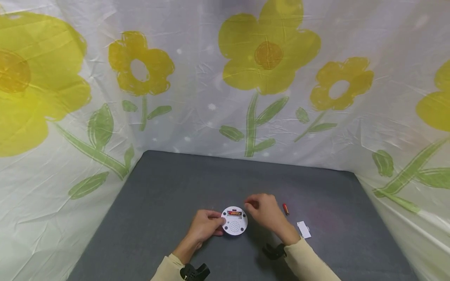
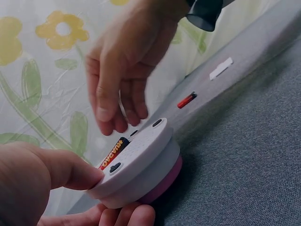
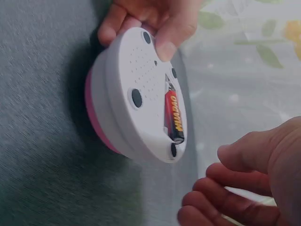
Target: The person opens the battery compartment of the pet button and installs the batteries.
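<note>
My left hand [image 1: 206,226] grips a round white device [image 1: 234,226] by its left edge, thumb on its face and fingers beneath. The face has speaker holes, dark round feet and an uncovered battery compartment; a pink band [image 3: 96,115] shows on the far side. In that compartment lies a red and black battery [image 3: 174,115], one end standing a little proud of the surface in the left wrist view. Just right of the device hovers my right hand [image 1: 266,212], fingers loosely bent and nothing visible between them, apart from the battery.
Right of the right hand, a second red battery [image 1: 285,209] lies on the dark grey table [image 1: 175,183]. Close to it is a small white battery cover [image 1: 304,229]. A flower-printed curtain [image 1: 197,117] surrounds the table's back and sides.
</note>
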The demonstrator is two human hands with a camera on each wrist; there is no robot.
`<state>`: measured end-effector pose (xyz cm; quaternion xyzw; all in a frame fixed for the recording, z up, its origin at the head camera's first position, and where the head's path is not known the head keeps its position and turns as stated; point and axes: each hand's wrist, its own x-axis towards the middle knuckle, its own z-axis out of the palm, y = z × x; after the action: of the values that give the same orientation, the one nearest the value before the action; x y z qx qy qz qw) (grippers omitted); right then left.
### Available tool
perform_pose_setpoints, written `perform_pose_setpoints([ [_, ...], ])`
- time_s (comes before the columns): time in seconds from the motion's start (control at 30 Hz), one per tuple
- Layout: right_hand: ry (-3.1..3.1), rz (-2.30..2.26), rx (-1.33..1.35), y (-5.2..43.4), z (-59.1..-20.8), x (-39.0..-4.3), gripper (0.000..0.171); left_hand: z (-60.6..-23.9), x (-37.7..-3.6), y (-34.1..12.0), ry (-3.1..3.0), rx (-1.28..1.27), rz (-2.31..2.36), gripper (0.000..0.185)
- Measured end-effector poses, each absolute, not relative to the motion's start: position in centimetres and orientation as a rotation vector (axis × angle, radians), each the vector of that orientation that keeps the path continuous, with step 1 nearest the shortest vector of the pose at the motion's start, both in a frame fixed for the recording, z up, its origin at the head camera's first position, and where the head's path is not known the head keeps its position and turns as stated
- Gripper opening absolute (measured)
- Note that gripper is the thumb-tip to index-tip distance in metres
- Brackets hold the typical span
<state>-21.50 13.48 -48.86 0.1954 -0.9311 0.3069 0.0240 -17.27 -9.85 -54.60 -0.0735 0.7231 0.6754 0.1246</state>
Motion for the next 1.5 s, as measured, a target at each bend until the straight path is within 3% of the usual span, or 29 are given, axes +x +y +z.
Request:
perform_pose_setpoints([
  [0.63,-2.977,1.665,0.363,14.0,-51.6,-21.0,0.016,-54.5,-17.1,-9.8,2.143,-0.198,1.943,0.034],
  [1.5,-2.928,1.579,0.285,12.8,-53.0,-20.9,0.011,-54.5,-17.2,-9.7,2.161,-0.192,1.927,0.035],
])
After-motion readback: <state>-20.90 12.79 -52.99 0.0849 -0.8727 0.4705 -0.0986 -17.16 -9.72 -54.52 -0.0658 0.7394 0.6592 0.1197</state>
